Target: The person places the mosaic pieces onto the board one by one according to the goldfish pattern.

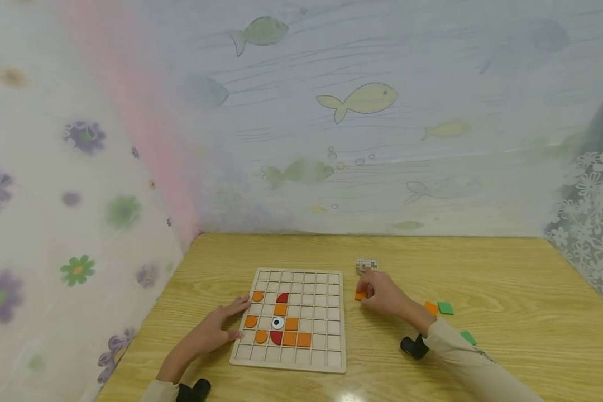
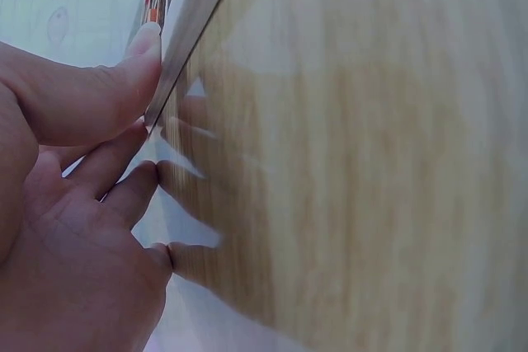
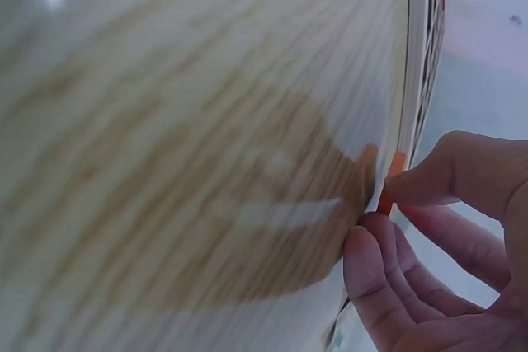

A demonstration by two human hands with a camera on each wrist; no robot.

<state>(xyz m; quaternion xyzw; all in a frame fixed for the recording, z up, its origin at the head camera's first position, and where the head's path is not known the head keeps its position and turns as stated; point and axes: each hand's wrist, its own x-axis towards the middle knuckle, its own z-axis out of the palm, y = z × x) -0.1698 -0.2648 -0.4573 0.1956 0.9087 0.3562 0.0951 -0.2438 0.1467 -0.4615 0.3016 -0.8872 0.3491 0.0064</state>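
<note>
A wooden grid board (image 1: 326,357) lies on the table. In it sit orange squares (image 1: 304,339), orange rounds (image 1: 251,321), red quarter-round pieces (image 1: 283,298) and a white eye piece (image 1: 278,322). My left hand (image 1: 211,330) rests at the board's left edge, fingers extended; the left wrist view shows its thumb (image 2: 99,100) against the rim. Right of the board, my right hand (image 1: 384,293) pinches an orange tile (image 1: 360,296) low over the table. That orange tile (image 3: 391,185) shows edge-on under the thumb in the right wrist view, partly hidden by the fingers.
A small card with a grid pattern (image 1: 367,263) lies just beyond the right hand. Near the right forearm are another orange tile (image 1: 431,308) and green tiles (image 1: 445,308). A fish-patterned curtain (image 1: 301,212) hangs along the table's back edge.
</note>
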